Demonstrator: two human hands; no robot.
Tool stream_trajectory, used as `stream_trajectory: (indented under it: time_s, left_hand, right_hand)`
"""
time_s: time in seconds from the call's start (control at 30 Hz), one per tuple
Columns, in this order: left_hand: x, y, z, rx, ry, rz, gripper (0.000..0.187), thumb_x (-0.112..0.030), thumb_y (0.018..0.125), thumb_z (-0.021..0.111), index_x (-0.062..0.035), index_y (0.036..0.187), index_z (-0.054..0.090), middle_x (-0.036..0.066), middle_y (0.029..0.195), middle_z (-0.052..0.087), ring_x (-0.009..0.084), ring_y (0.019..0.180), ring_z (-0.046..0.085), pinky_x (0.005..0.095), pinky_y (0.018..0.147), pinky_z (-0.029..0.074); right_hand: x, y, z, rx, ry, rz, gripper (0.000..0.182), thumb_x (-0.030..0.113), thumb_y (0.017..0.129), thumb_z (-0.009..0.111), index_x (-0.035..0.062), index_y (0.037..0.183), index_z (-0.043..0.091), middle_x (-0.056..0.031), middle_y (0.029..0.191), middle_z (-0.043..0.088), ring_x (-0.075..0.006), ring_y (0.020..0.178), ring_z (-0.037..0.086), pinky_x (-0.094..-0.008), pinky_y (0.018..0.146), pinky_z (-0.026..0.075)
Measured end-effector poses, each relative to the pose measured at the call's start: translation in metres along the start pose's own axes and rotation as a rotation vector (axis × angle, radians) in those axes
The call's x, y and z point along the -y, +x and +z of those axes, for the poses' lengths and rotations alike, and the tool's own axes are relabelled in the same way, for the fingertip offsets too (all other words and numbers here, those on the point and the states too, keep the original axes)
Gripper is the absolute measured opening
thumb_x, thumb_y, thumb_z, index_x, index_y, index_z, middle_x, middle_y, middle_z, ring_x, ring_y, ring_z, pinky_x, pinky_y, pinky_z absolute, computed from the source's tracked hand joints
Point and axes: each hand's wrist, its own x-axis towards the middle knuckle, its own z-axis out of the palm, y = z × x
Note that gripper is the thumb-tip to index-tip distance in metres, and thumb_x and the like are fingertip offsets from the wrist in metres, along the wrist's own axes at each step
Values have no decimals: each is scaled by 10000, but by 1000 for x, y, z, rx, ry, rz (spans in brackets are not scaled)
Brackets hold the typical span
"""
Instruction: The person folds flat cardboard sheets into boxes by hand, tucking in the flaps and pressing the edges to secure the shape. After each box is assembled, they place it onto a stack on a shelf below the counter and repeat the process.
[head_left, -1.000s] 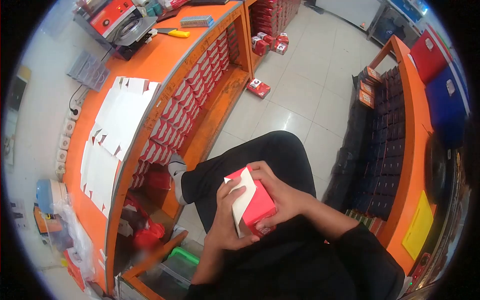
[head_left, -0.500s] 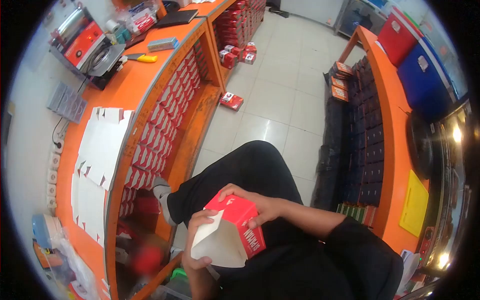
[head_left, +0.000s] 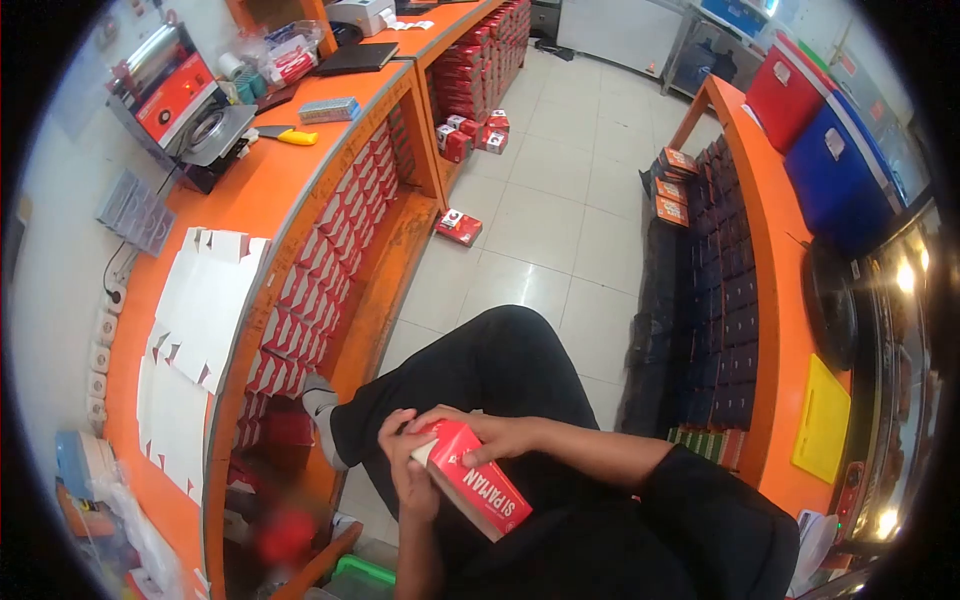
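Note:
A red and white cardboard food box (head_left: 480, 488) with white "SIPAMAN" lettering is held tilted over my lap. My right hand (head_left: 492, 437) grips its upper part, with the thumb lying on the red printed side. My left hand (head_left: 408, 462) is at the box's upper left end, fingers closed around a pale flap there. The fingertips of both hands meet at that end, so part of the flap is hidden. The inside of the box does not show from here.
Flat white carton sheets (head_left: 190, 350) lie on the orange table (head_left: 285, 170) at left, near a sealing machine (head_left: 190, 115) and a yellow-handled knife (head_left: 290, 135). Red boxes (head_left: 335, 255) are stacked beneath. At right, a counter holds coolers (head_left: 840, 160) and a yellow board (head_left: 822, 418).
The box has turned, so its open side no longer faces me and its printed side shows. My left hand has moved from the lower open edge up to the flap end.

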Motion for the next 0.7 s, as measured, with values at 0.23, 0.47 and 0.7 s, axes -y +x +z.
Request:
stream_trajectory:
  time_s: [0.23,0.47,0.7]
  left_hand:
    - [-1,13,9,-241,102,-197,404,-391,1077,524,-55,1299,553,170,1487,442,259,1379,447,448,1152,336]
    - [-41,-7,-9,81,551,49,991,-415,750,929,-16,1475,383,216,1407,517,361,1363,512,485,1156,379]
    - [-32,-46,-55,-347,93,-255,992,-393,833,867,25,1510,274,168,1382,449,260,1299,525,437,1095,445]
  right_hand:
    - [-55,1,-15,-435,-131,-48,633,425,979,711,74,1446,468,-95,1379,507,-210,1302,521,-382,1094,448]
    - [-19,24,-2,-860,642,105,525,494,1017,631,138,1379,499,-58,1236,620,-185,1108,642,-398,943,557]
    - [-5,5,-20,-390,-350,21,1003,280,867,855,145,1638,228,-135,1503,503,-247,1372,515,-423,1128,433]
